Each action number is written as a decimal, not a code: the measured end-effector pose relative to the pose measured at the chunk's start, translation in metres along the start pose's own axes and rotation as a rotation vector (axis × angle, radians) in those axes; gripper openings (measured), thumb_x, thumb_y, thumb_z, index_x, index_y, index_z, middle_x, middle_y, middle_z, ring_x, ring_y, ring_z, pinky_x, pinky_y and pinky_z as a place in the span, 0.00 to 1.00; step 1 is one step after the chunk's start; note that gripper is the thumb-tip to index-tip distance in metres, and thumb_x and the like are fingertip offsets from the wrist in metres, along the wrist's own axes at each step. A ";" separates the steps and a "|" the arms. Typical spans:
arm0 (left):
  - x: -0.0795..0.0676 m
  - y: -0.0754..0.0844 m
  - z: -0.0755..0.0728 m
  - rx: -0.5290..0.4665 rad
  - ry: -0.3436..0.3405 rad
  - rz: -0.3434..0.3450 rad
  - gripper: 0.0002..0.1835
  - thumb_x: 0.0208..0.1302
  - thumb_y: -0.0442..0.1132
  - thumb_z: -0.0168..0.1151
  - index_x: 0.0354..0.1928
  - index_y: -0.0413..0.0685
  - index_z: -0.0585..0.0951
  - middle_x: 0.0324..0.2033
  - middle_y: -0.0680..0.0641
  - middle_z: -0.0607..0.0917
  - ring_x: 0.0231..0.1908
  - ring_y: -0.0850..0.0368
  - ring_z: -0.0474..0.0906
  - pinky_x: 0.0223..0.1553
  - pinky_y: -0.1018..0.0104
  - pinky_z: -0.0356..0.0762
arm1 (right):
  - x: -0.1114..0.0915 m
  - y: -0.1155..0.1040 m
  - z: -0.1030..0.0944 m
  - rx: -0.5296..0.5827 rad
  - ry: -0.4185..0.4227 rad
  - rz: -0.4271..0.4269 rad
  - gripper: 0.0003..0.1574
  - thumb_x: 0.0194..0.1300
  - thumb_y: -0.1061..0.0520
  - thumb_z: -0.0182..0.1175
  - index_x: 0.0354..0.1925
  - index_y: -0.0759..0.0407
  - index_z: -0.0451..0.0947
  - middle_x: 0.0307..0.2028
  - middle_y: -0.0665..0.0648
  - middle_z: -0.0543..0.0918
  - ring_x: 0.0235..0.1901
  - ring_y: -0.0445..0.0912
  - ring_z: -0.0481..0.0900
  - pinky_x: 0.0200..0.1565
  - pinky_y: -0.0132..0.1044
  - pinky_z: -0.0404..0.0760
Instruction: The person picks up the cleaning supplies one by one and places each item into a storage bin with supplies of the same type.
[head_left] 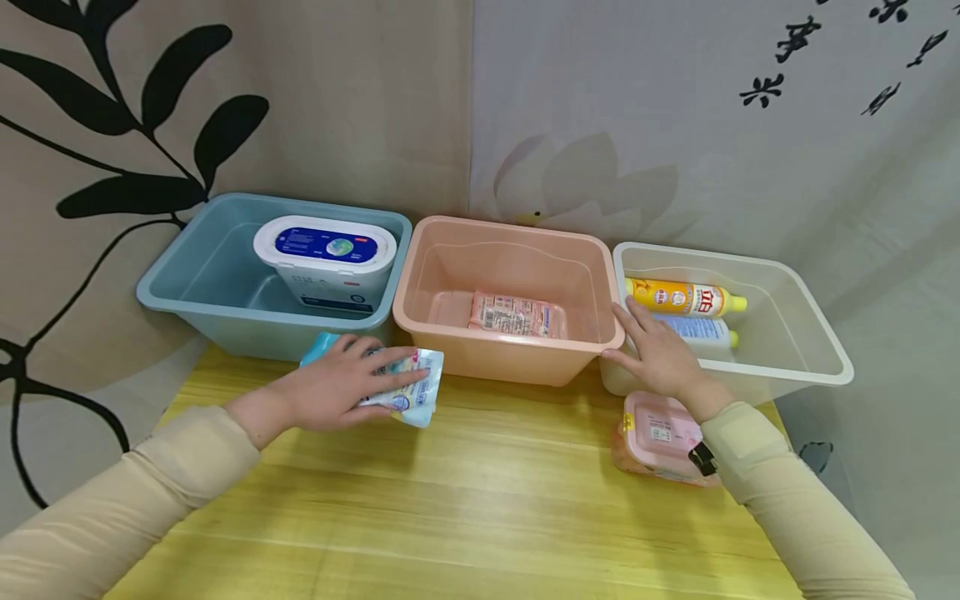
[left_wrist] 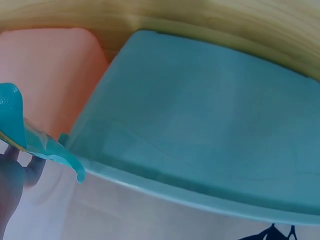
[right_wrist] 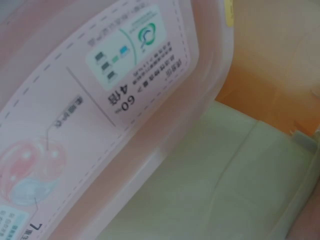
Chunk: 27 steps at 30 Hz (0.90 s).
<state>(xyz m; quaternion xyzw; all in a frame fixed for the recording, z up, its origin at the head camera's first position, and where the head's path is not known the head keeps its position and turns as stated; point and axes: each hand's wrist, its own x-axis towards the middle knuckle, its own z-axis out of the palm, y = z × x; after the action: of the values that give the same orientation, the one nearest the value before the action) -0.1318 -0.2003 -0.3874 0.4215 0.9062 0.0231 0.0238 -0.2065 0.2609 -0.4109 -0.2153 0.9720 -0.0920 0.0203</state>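
Observation:
My left hand point(head_left: 337, 383) grips a blue and white refill pouch point(head_left: 423, 387) in front of the blue bin. In the left wrist view, the turquoise edge of the pouch point(left_wrist: 50, 147) shows beside the fingers point(left_wrist: 32, 170). My right hand point(head_left: 663, 354) rests at the near left corner of the white bin point(head_left: 795, 375), fingers extended, beside the corner of the pink bin point(head_left: 510, 358). Below the right wrist sits a pink-lidded box point(head_left: 660, 429); its printed lid point(right_wrist: 100, 115) fills much of the right wrist view.
A blue bin point(head_left: 225, 321) holds a white lidded tub point(head_left: 330, 267). In the pink bin lies a pink packet point(head_left: 513, 315). The white bin contains a yellow-orange bottle point(head_left: 675, 296) and a pale blue bottle point(head_left: 697, 331). All stand along the back of a wooden table point(head_left: 480, 508), before a curtain.

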 end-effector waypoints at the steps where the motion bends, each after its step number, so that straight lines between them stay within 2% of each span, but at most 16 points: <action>1: 0.000 0.000 -0.001 0.000 -0.003 -0.001 0.31 0.66 0.60 0.48 0.70 0.68 0.59 0.69 0.48 0.62 0.59 0.46 0.64 0.59 0.41 0.61 | 0.000 0.000 0.000 0.000 0.001 -0.001 0.49 0.65 0.33 0.48 0.73 0.54 0.46 0.72 0.67 0.48 0.67 0.67 0.55 0.66 0.59 0.54; 14: 0.006 0.000 -0.017 0.015 0.007 0.006 0.30 0.67 0.60 0.46 0.70 0.70 0.57 0.69 0.48 0.63 0.60 0.46 0.64 0.59 0.41 0.60 | 0.000 0.001 0.001 0.001 0.021 -0.009 0.49 0.65 0.33 0.49 0.73 0.55 0.47 0.72 0.68 0.49 0.68 0.66 0.55 0.66 0.59 0.56; 27: 0.022 -0.002 -0.035 0.061 0.019 0.022 0.31 0.66 0.60 0.48 0.70 0.68 0.58 0.69 0.47 0.63 0.60 0.44 0.64 0.58 0.40 0.61 | 0.001 0.001 0.001 -0.003 -0.001 0.000 0.50 0.65 0.32 0.48 0.73 0.54 0.46 0.72 0.67 0.48 0.67 0.67 0.55 0.66 0.59 0.55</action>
<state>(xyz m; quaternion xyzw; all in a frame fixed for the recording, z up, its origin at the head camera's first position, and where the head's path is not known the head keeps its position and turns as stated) -0.1497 -0.1861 -0.3531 0.4315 0.9021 -0.0005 0.0021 -0.2074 0.2611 -0.4117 -0.2151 0.9722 -0.0905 0.0205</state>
